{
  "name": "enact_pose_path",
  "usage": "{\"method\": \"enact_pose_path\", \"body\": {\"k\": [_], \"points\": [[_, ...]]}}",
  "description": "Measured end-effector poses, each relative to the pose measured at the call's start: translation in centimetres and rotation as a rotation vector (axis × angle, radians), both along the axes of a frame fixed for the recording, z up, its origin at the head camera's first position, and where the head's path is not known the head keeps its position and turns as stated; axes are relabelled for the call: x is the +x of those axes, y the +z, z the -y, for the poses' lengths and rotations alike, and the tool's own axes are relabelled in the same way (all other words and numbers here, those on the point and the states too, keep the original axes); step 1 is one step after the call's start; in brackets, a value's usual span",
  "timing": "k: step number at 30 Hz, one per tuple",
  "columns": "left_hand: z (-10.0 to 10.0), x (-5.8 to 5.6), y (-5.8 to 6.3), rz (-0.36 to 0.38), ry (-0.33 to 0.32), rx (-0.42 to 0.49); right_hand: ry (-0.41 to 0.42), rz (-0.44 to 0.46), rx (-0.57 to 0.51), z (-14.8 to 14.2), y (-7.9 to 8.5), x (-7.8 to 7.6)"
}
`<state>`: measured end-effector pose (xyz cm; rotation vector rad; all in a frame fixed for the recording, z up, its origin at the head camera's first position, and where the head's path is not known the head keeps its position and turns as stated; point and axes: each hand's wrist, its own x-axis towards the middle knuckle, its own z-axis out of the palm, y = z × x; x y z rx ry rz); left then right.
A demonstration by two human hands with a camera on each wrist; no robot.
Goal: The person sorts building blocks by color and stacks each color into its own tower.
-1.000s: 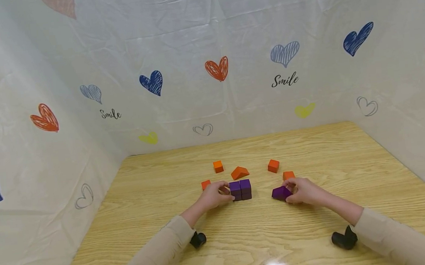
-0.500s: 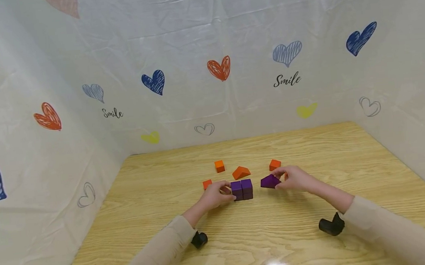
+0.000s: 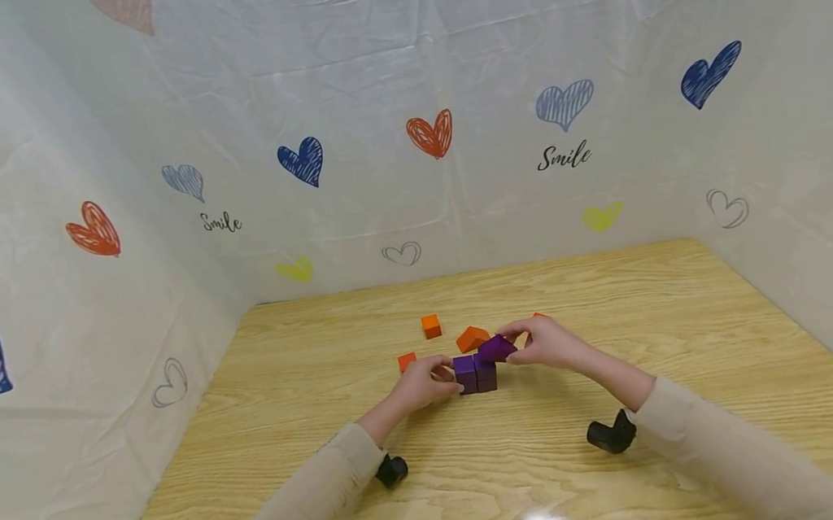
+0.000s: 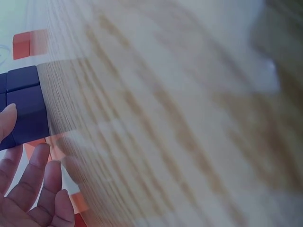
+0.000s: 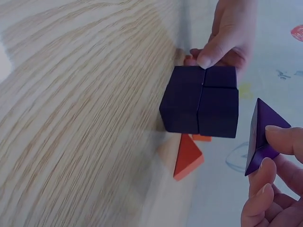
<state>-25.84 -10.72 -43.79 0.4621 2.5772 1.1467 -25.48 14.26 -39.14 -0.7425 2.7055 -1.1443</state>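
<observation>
Purple cubes (image 3: 466,377) stand stacked two high and side by side on the table. My left hand (image 3: 422,384) grips the left side of this stack, its thumb on the near face and fingers behind. My right hand (image 3: 551,343) pinches a purple triangular block (image 3: 495,349) between thumb and fingers. It holds this block tilted, over the stack's right part in the head view. From the right wrist view, a gap shows between the triangular block (image 5: 271,116) and the cubes (image 5: 218,112).
Behind the stack lies an orange triangular block (image 3: 471,336). Orange cubes (image 3: 431,326) sit farther back and beside my left fingers; another (image 3: 542,315) is mostly hidden behind my right hand. A white sheet with printed hearts (image 3: 430,135) rises at the table's (image 3: 305,334) back edge.
My right hand has carried the purple triangular block leftward and up, from the table's right side to over the stack. My left hand has stayed at the cubes.
</observation>
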Motion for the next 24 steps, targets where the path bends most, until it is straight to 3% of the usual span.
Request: {"method": "enact_pose_path", "body": {"k": [6,24], "points": [[0.0,0.0,0.2,-0.012,-0.007,0.006,0.009,0.055,-0.042,1.3,-0.1,-0.2],[0.1,-0.1,0.0,-0.013,-0.012,0.018,0.031,0.063,-0.011,3.4,-0.4,-0.2]]}}
